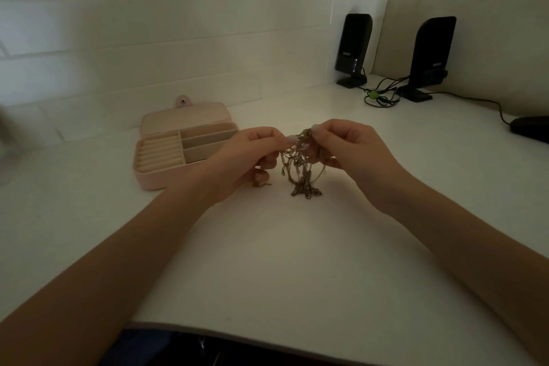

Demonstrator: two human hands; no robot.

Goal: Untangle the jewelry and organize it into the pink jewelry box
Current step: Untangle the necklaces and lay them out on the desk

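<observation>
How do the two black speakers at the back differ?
The left speaker stands nearer the tiled wall and shows its front, with a small logo and a lit spot. The right speaker stands closer to the camera, looks larger, and is turned more side-on. Both are black, upright on angled stands, with cables trailing onto the white desk.

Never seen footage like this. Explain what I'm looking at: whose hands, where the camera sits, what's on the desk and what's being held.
No machine here: a person's two bare hands, filmed by one camera worn on their head, looking down. The left hand and right hand both pinch the top of a tangle of chains, whose lower end rests on the white desk. To the left sits an open pink box, its compartments looking empty. At the back right stand two black speakers with cables.
</observation>
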